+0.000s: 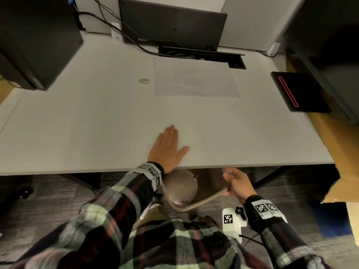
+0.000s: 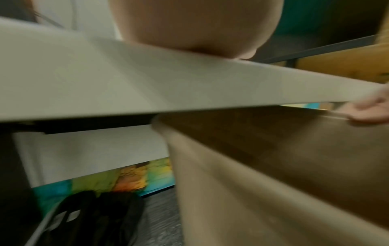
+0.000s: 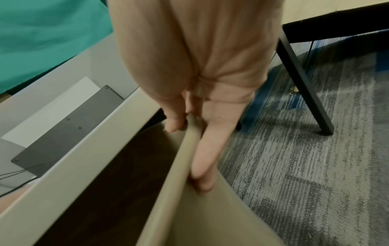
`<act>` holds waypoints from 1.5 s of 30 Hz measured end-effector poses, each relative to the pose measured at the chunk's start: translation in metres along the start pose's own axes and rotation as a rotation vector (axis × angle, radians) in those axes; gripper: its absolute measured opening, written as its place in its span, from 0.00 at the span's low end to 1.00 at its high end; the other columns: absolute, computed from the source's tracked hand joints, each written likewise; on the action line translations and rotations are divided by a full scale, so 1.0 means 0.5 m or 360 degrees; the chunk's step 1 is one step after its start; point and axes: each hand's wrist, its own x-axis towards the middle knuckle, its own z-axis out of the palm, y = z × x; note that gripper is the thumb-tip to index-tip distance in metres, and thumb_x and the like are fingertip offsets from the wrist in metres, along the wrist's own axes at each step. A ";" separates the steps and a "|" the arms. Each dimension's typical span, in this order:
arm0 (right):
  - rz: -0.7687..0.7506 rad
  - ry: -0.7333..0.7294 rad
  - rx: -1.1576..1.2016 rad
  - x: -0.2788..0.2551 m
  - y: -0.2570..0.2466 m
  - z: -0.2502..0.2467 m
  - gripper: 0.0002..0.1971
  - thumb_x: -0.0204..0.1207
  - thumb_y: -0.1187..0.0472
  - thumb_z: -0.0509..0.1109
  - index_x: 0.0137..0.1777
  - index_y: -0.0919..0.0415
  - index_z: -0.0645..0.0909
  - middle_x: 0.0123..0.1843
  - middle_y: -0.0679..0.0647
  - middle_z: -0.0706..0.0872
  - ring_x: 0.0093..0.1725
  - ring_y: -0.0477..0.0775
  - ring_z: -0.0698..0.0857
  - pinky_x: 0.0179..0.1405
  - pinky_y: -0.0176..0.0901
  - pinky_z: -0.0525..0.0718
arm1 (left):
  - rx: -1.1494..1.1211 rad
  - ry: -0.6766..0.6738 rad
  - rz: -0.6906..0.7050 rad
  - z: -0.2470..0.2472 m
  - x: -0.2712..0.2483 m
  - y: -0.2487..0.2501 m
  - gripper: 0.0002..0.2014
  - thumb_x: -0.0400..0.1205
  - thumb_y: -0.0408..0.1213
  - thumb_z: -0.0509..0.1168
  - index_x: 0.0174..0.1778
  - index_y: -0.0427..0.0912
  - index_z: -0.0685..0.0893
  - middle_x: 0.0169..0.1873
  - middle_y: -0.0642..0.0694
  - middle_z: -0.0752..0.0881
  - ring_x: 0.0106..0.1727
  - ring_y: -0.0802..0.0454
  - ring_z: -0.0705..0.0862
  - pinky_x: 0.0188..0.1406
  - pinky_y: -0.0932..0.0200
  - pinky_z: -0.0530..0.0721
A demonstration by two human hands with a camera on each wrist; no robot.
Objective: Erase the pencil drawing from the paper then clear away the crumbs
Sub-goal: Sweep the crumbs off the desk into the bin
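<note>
A black box (image 1: 37,41) is seen at the far left corner of the table (image 1: 97,123), with cables (image 1: 116,28) run beside it toward a dark monitor (image 1: 172,26) at the back. A small round disc (image 1: 144,81) lies just left of the paper (image 1: 196,78), which is laid flat at the back middle of the table, well apart from both hands; no pencil marks can be made out on it. The left hand (image 1: 168,149) is pressed flat on the table near the front edge, its grip released, fingers straight and together, thumb spread. Below that edge a tan bin (image 1: 182,189) is held up, its rim close under the tabletop. The bin's rim (image 3: 191,133) is grasped by the right hand (image 1: 238,184), the thumb inside and the fingers (image 3: 204,159) outside along the wall. A black device (image 1: 297,92) with a red outline sits at the right side of the table. Grey carpet (image 3: 305,158) is seen under the bin.
</note>
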 end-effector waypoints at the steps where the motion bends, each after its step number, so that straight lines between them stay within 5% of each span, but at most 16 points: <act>1: -0.0002 0.0023 -0.0011 -0.004 0.002 -0.008 0.09 0.83 0.68 0.58 0.56 0.59 0.79 0.53 0.60 0.86 0.45 0.59 0.88 0.28 0.47 0.88 | 0.0004 -0.0054 0.0113 0.007 0.000 0.027 0.35 0.86 0.57 0.38 0.81 0.37 0.37 0.81 0.42 0.35 0.82 0.50 0.36 0.79 0.56 0.34; 8: -0.0001 0.0129 0.0077 -0.025 0.026 -0.064 0.09 0.83 0.66 0.58 0.58 0.59 0.78 0.48 0.60 0.86 0.40 0.56 0.88 0.26 0.44 0.86 | 0.0155 -0.0444 0.0883 0.051 -0.029 0.159 0.31 0.87 0.55 0.42 0.83 0.42 0.46 0.83 0.46 0.43 0.83 0.54 0.41 0.77 0.60 0.36; 10: -0.0008 0.0153 0.0129 -0.030 0.034 -0.078 0.09 0.83 0.67 0.58 0.57 0.60 0.78 0.49 0.61 0.86 0.40 0.56 0.87 0.28 0.45 0.86 | -0.0113 -0.0478 0.0915 0.034 -0.034 0.174 0.27 0.88 0.51 0.45 0.82 0.45 0.58 0.82 0.50 0.53 0.82 0.56 0.49 0.79 0.59 0.43; 12: -0.0012 0.0184 0.0153 -0.034 0.038 -0.090 0.09 0.83 0.68 0.58 0.57 0.61 0.79 0.50 0.62 0.85 0.40 0.56 0.87 0.26 0.44 0.85 | -0.0358 -0.0261 0.0798 0.016 -0.017 0.175 0.23 0.88 0.49 0.47 0.80 0.48 0.64 0.80 0.56 0.57 0.81 0.59 0.53 0.79 0.59 0.45; 15: -0.0009 0.0225 0.0182 -0.035 0.038 -0.098 0.10 0.83 0.68 0.58 0.59 0.62 0.78 0.48 0.62 0.85 0.38 0.55 0.86 0.21 0.39 0.83 | -0.0108 -0.0085 0.0593 0.018 0.022 0.160 0.27 0.88 0.50 0.42 0.83 0.45 0.51 0.82 0.52 0.46 0.82 0.56 0.44 0.78 0.59 0.38; 17: -0.0014 0.0227 0.0196 -0.033 0.039 -0.099 0.10 0.83 0.68 0.59 0.59 0.62 0.78 0.46 0.61 0.86 0.37 0.55 0.87 0.21 0.39 0.84 | 0.0118 -0.0249 0.0728 0.037 0.024 0.169 0.28 0.88 0.51 0.44 0.83 0.46 0.49 0.83 0.50 0.45 0.83 0.54 0.43 0.80 0.53 0.38; 20: -0.0001 0.0225 0.0212 -0.031 0.047 -0.103 0.10 0.83 0.68 0.59 0.60 0.62 0.77 0.46 0.60 0.86 0.34 0.52 0.88 0.22 0.40 0.84 | -0.0092 -0.0597 0.0945 0.054 0.000 0.198 0.23 0.87 0.51 0.48 0.78 0.52 0.66 0.80 0.52 0.61 0.82 0.52 0.53 0.81 0.50 0.46; 21: 0.0007 0.0228 0.0216 -0.031 0.048 -0.104 0.10 0.83 0.68 0.59 0.60 0.62 0.77 0.46 0.59 0.86 0.34 0.52 0.88 0.21 0.40 0.84 | -0.0325 -0.0525 0.0896 0.048 0.001 0.198 0.21 0.87 0.50 0.50 0.76 0.52 0.71 0.78 0.51 0.67 0.81 0.51 0.58 0.81 0.51 0.49; 23: 0.0020 0.0248 0.0221 -0.031 0.050 -0.107 0.10 0.83 0.68 0.59 0.61 0.62 0.78 0.45 0.57 0.85 0.34 0.52 0.87 0.20 0.40 0.85 | -0.0735 -0.0009 0.0598 0.029 0.034 0.176 0.19 0.87 0.45 0.53 0.73 0.48 0.74 0.75 0.47 0.72 0.77 0.47 0.66 0.80 0.47 0.55; 25: 0.0031 0.0263 0.0223 -0.032 0.051 -0.111 0.11 0.83 0.68 0.59 0.61 0.63 0.78 0.44 0.57 0.85 0.34 0.53 0.87 0.20 0.41 0.86 | -0.0605 0.0467 0.0109 0.005 0.083 0.130 0.23 0.88 0.45 0.49 0.78 0.43 0.66 0.79 0.42 0.65 0.80 0.44 0.61 0.80 0.44 0.52; 28: 0.0051 0.0287 0.0255 -0.035 0.052 -0.121 0.10 0.83 0.68 0.59 0.61 0.64 0.77 0.44 0.58 0.85 0.37 0.55 0.86 0.20 0.41 0.86 | -0.0284 0.0427 -0.0643 -0.021 0.136 0.065 0.32 0.87 0.51 0.40 0.82 0.34 0.43 0.82 0.38 0.42 0.83 0.44 0.41 0.79 0.48 0.38; 30: 0.0061 0.0308 0.0284 -0.039 0.052 -0.130 0.10 0.83 0.68 0.58 0.60 0.63 0.77 0.44 0.58 0.85 0.38 0.56 0.86 0.19 0.40 0.85 | -0.0277 0.0313 -0.0797 -0.021 0.152 0.064 0.35 0.86 0.54 0.38 0.80 0.31 0.38 0.81 0.37 0.37 0.82 0.43 0.37 0.78 0.47 0.35; 33: 0.0079 0.0349 0.0327 -0.042 0.058 -0.150 0.09 0.83 0.68 0.58 0.59 0.63 0.76 0.44 0.57 0.84 0.38 0.57 0.85 0.18 0.40 0.85 | -0.0167 0.0155 -0.0571 -0.007 0.173 0.114 0.36 0.86 0.56 0.36 0.80 0.34 0.35 0.81 0.39 0.34 0.82 0.45 0.34 0.78 0.46 0.33; 45: 0.0095 0.0469 0.0464 -0.054 0.085 -0.230 0.10 0.82 0.69 0.59 0.59 0.64 0.77 0.42 0.58 0.85 0.34 0.54 0.86 0.19 0.41 0.85 | 0.0349 -0.0491 0.1036 0.067 0.138 0.332 0.34 0.86 0.56 0.40 0.82 0.41 0.38 0.82 0.46 0.35 0.82 0.53 0.34 0.78 0.56 0.33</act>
